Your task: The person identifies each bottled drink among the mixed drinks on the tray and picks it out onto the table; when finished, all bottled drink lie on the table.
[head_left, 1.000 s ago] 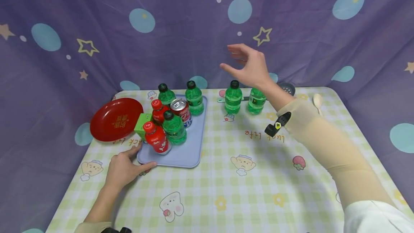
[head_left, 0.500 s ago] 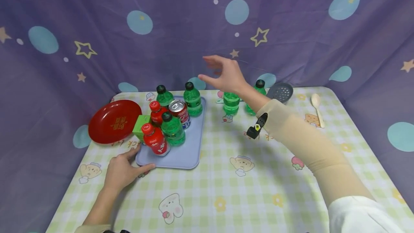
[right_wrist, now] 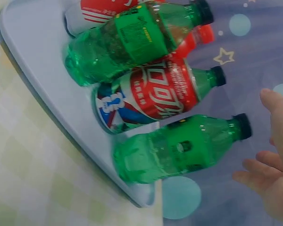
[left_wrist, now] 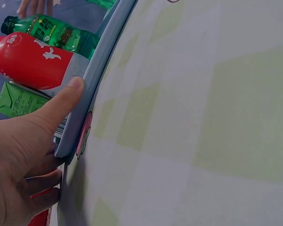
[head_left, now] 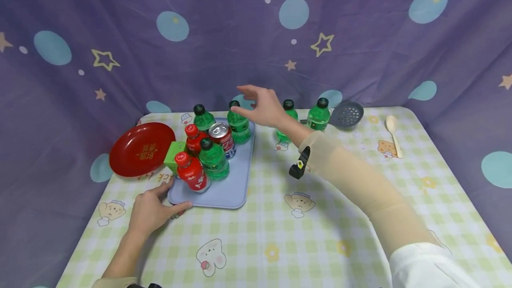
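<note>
My left hand (head_left: 149,210) grips the near left corner of a light blue tray (head_left: 228,199), its thumb lying along the near rim in the left wrist view. My right hand (head_left: 262,106) is raised with thumb and fingers spread, close to the black cap of a green bottle (head_left: 240,129) at the tray's far right corner. In the right wrist view that hand is apart from the cap and holds nothing. Also on the tray are two more green bottles (head_left: 215,163), two red bottles (head_left: 194,174), a red soda can (head_left: 222,137) and a green carton (head_left: 173,157).
A red oval plate (head_left: 138,150) stands left of the tray. Two green bottles (head_left: 318,117) stand at the back, beside a dark slotted skimmer (head_left: 347,115). A pale spoon (head_left: 394,134) lies at the right. A purple curtain (head_left: 224,34) hangs behind the checked table.
My right hand has moved left and down, from above the two bottles at the back to beside the tray's far right bottle, still spread. The left hand has stayed at the tray corner.
</note>
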